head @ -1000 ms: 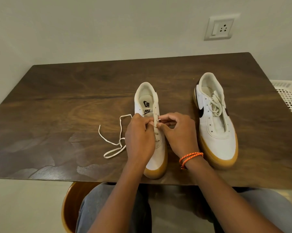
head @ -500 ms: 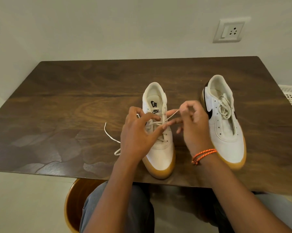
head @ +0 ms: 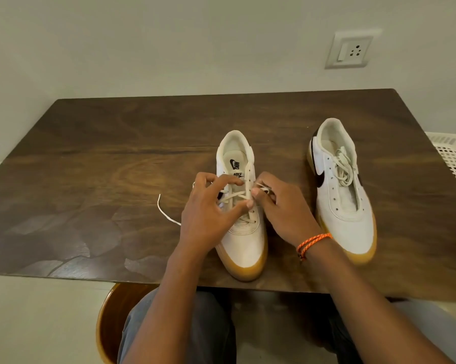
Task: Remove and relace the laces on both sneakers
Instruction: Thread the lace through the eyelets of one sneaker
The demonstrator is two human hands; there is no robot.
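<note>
Two hands work the near sneaker on the desk: right hand pinches the lace tip for threading, left hand, fingers spread, steadies the crossings between them, second sneaker waiting right.
</note>
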